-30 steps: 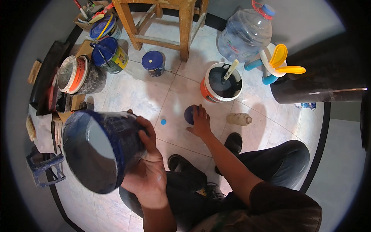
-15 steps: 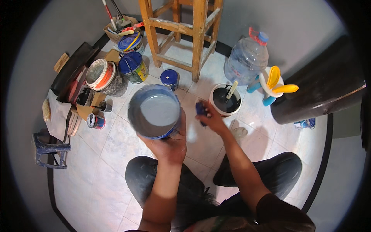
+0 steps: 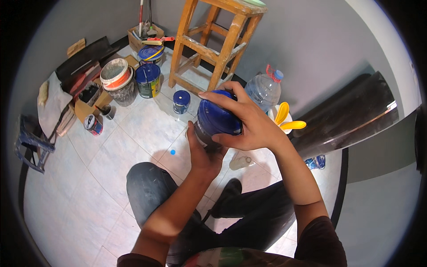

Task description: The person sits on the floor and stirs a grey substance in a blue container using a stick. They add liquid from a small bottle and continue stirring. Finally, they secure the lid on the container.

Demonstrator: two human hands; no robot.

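Observation:
Held up in front of me is a paint can [image 3: 202, 137], tilted, with a blue lid [image 3: 219, 116] over its top. My left hand [image 3: 205, 158] cups the can from below, thumb up along its side. From above, my right hand [image 3: 255, 122] spans the lid, its fingers and thumb closed around the edge. The paint inside is hidden. On the floor just beyond stands a small blue-lidded can [image 3: 181, 101]. Below my right wrist lies a small clear bottle [image 3: 240, 163].
A wooden stool [image 3: 218, 58] stands ahead. Several paint buckets [image 3: 148, 82] and a cardboard box [image 3: 91, 109] line the left. To the right are a large water bottle [image 3: 265, 91], yellow-handled tools [image 3: 289, 121] and a dark roll [image 3: 351, 115]. A blue step stool [image 3: 33, 144] sits far left.
The can of grey paint, uncovered before, now has the blue lid over it. My right hand has come up and left onto it, and the can has moved right. The view has shifted.

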